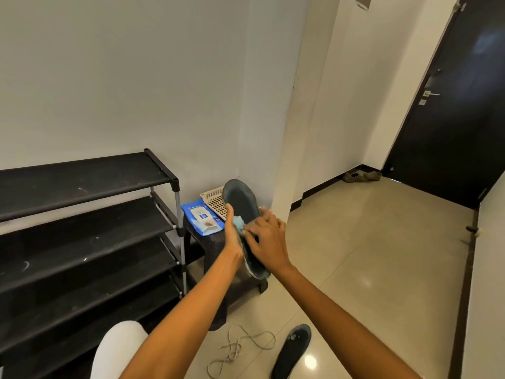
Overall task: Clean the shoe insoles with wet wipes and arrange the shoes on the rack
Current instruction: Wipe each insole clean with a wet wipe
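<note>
From the head camera I see my left hand (232, 233) gripping the dark insole (244, 214) by its edge, holding it up in front of the stool, while my right hand (266, 241) pinches a pale blue wet wipe (238, 223) against its face. The wipes pack (201, 218) and a white basket (214, 201) sit on the stool beside the black shoe rack (82, 222), whose shelves carry no shoes. A second insole (293, 351) and a loose shoelace (237, 348) lie on the floor tiles. My worry: pressing hard could bend the insole out of my grip, and that lace could snag a foot.
</note>
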The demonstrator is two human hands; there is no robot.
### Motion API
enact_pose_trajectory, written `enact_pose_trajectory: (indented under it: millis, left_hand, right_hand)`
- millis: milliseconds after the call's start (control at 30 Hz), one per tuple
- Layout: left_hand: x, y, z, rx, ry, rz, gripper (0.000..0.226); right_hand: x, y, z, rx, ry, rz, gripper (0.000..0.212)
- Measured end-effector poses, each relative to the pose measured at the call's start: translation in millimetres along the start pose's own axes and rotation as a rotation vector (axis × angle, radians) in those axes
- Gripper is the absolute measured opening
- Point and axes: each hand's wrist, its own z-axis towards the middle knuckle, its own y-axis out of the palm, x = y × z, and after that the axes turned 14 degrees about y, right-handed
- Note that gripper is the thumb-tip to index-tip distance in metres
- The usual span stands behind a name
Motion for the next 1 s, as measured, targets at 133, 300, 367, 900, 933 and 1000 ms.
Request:
enact_pose_trajectory:
  millis: [133, 300, 367, 900, 933, 1000]
  left_hand:
    - [-1.5, -12.8, 11.5, -0.033, 0.005, 0.028, 0.043]
    - [-9.6, -5.5, 12.9, -0.078, -0.093, 0.107, 0.054]
    - [-9.1, 1.7, 12.8, -0.08, -0.094, 0.099, 0.05]
    - [-20.2, 0.7, 33.5, -0.153, -0.28, 0.01, 0.084]
    - [-27.7, -1.7, 31.2, -0.146, -0.285, -0.023, 0.081]
    - [-34.6, -4.1, 26.9, -0.13, -0.266, -0.061, 0.078]
  right_hand:
    - [14.7, -11.8, -3.1, -0.155, -0.275, -0.029, 0.033]
    - [11.7, -18.2, 34.8, 0.029, 0.185, -0.016, 0.024]
    - [6.4, -15.1, 37.8, 0.02, 0.211, -0.039, 0.023]
    - [16.2, -1.8, 21.3, -0.031, 0.497, 0.359, 0.022]
    - [17.3, -1.2, 24.9, 0.01, 0.527, 0.339, 0.022]
    - [18.2, 1.4, 28.8, 0.056, 0.546, 0.213, 0.021]
